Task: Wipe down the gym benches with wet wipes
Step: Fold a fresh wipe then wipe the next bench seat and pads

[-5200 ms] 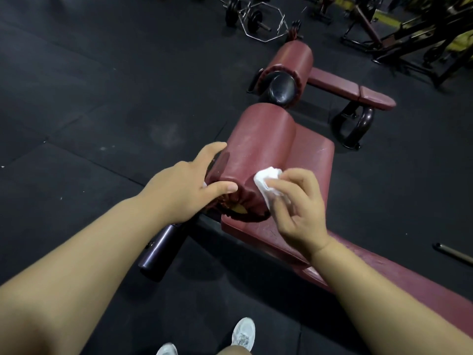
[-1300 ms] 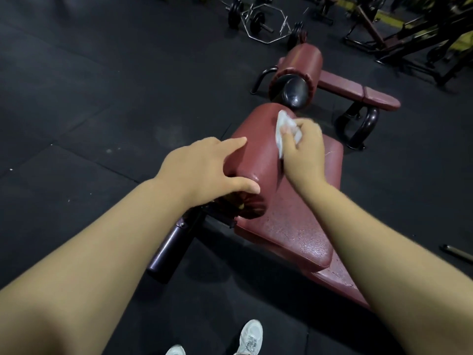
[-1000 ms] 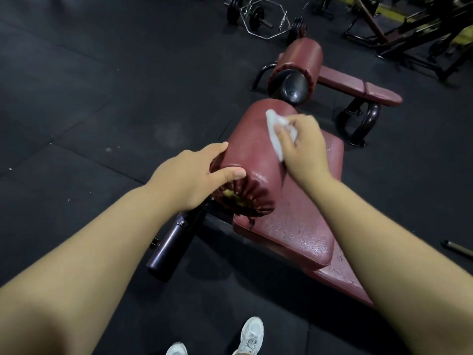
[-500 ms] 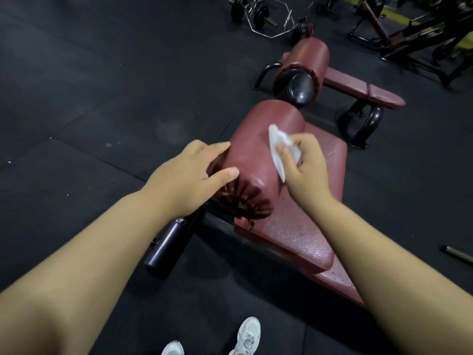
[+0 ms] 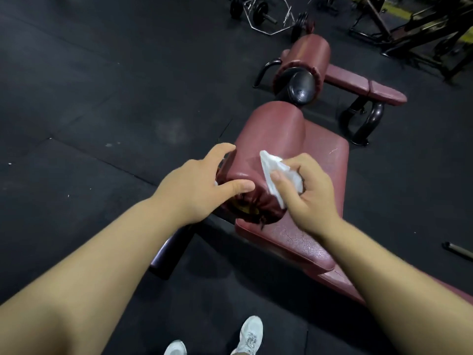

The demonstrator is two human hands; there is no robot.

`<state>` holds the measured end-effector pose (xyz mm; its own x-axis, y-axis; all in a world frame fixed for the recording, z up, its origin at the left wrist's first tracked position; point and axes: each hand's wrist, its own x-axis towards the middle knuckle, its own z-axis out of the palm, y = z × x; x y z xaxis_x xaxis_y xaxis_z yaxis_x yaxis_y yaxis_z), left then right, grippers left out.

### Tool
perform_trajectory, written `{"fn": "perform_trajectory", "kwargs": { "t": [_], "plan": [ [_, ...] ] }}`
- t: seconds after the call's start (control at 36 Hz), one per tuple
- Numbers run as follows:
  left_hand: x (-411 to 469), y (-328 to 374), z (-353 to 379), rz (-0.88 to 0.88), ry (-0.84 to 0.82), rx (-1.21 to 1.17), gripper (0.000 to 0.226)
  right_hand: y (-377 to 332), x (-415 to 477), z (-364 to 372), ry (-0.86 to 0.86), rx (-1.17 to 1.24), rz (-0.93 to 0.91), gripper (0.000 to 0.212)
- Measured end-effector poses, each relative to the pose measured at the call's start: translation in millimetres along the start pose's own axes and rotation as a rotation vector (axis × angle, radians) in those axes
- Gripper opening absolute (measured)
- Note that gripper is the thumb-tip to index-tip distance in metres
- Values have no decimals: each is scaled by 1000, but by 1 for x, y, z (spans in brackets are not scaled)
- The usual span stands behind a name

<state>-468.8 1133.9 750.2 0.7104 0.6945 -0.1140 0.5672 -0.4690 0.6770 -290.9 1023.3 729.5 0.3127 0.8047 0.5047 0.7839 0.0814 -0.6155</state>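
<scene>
Dark gym floor [image 5: 102,98], left hand [image 5: 194,190] gripping roller pad [image 5: 271,134] (frayed end), right hand [image 5: 309,198] pinching wipe [image 5: 271,170]

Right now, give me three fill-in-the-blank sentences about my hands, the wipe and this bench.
The right hand pinches a wipe coloured ____.
The left hand grips the roller pad at its ____ end.
At the bottom edge, ____ shoes show.
Missing: white; near; two.
</scene>
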Motion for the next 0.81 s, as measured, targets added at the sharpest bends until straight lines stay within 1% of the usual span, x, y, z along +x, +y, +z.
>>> {"fn": "perform_trajectory", "kwargs": {
  "t": [0.06,0.14,0.19,0.25,0.31,0.36,0.44,0.5,0.58,0.67,0.69,0.75,0.81],
  "plan": [
    [2,-1,2,0,1,-18,72,13,26,-1,12,-47,41,11],
    [4,-1,1,-13,-8,-16,68,45,74,-2,85,-115,210,14],
    [3,-2,1,-12,-11,-16,68,58,95,-4,146,-83,354,18],
    [3,-3,1,-6,-12,-20,66,54,98,-1,193,-41,443,24],
    [4,-8,2,5,-24,-59,67,37,84,4,220,-19,443,25],
    [4,-17,4,15,-49,-151,67,16,55,9,201,29,361,23],
    [5,-30,8,-5,-83,-249,62,-4,2,8,68,95,164,11],
    [6,-32,7,-11,-104,-265,67,-2,-15,7,38,130,128,8],
    [6,-27,1,1,-103,-194,72,11,-7,9,79,156,216,11],
    [4,-18,-7,26,-76,-53,68,29,28,10,180,130,312,14],
    [3,-14,-9,45,-70,-23,65,36,42,9,207,131,346,13],
    [2,-8,-13,83,-64,16,61,50,66,5,253,122,428,4],
    [2,-2,-16,94,-84,36,65,62,81,3,269,82,496,16]
  ]
}}
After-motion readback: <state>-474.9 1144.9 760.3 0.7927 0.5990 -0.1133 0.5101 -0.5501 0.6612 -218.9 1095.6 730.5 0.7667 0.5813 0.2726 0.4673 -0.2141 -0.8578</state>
